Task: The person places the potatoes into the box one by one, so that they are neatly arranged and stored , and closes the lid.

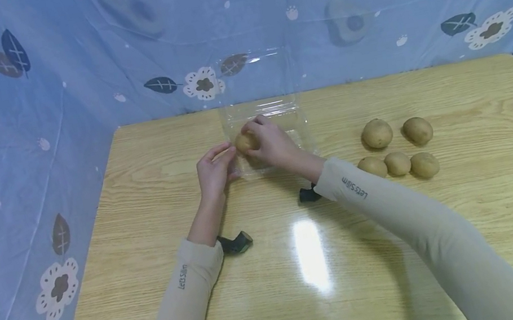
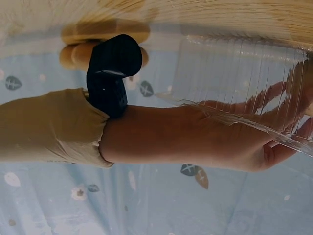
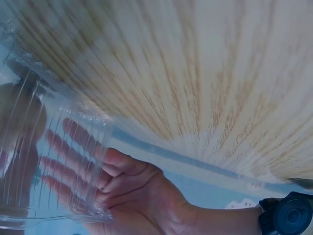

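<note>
At the far middle of the desk (image 1: pixel 481 235), light wood-grain top with a glossy sheen: one clear plastic box (image 1: pixel 262 110), thin ribbed walls, hinged lid standing up behind it against the backdrop. Right hand (image 1: pixel 270 143) grip is closed around one potato (image 1: pixel 245 142), fingers curled over it, held at the box's front left edge, partly over the tray. Potato is round, tan, matte skin. Left hand (image 1: pixel 215 172) rests beside the box's left front edge with fingers extended; the left wrist view shows those fingers (image 2: pixel 274 93) through the ribbed clear wall (image 2: pixel 244 73), against it, not curled round anything, so that grip reads open. Right wrist view shows the left hand's fingers (image 3: pixel 73 147) through the same ribbed plastic; the potato shows there only as a dark blur through the plastic. Well to the right on the desk: five loose potatoes (image 1: pixel 398 149), same tan skin, oval to round, two in the back row and three in the front row, front three nearly touching. Count: six potatoes total, one box. Both arms in beige stretch sleeves (image 1: pixel 400 215) with small printed lettering, a black strap at each wrist. Backdrop is blue fabric (image 1: pixel 1 142) printed with leaves and flowers.
</note>
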The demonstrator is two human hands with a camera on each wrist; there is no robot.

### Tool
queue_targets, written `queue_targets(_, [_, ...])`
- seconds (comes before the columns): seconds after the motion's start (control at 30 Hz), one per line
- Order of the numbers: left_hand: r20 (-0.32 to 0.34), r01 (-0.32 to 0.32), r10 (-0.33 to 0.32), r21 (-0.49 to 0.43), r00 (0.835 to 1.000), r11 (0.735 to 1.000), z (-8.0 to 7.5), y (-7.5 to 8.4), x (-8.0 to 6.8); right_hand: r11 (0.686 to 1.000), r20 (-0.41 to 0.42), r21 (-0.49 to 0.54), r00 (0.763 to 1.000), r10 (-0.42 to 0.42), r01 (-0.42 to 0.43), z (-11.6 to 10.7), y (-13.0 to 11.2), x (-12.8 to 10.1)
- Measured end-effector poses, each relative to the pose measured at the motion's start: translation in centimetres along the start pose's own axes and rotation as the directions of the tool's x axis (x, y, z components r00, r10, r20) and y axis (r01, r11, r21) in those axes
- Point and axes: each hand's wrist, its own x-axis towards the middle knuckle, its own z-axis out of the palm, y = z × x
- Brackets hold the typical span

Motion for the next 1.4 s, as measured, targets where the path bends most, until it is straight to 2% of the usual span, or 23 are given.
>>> queue_targets(0.37, [0.019, 0.002, -0.003, 0.021, 1.000, 1.000, -0.3, -0.4, -0.2, 1.000, 0.011, 0.012, 1.000, 0.013, -0.013, 0.0, 0.1, -0.3])
queue_targets(0.6, [0.004, 0.017, -0.017, 0.009, 1.000, 1.000, -0.2, -0.4, -0.2, 0.999, 0.010, 0.037, 1.000, 0.016, -0.017, -0.8, 0.1, -0.7])
queue_targets(0.87, [0.012, 0.010, -0.010, 0.026, 1.000, 1.000, -0.2, -0.3, -0.1, 0.998, -0.028, 0.032, 0.998, -0.051, 0.052, -3.0, 0.5, -1.6])
queue_targets(1.13, [0.013, -0.001, 0.001, 0.020, 1.000, 1.000, -0.2, -0.2, -0.1, 0.995, -0.077, 0.006, 0.992, -0.102, 0.103, -5.8, 1.4, -3.4])
queue_targets(1.27, [0.016, 0.000, 0.000, 0.019, 1.000, 1.000, -0.2, -0.1, -0.1, 0.995, -0.100, 0.006, 0.990, -0.103, 0.104, -7.3, 2.6, -4.7])
queue_targets(1.4, [0.012, -0.003, 0.003, 0.011, 1.000, 1.000, -0.2, -0.1, -0.1, 0.997, -0.113, -0.023, 0.991, -0.069, 0.067, -8.8, 4.2, -5.9])
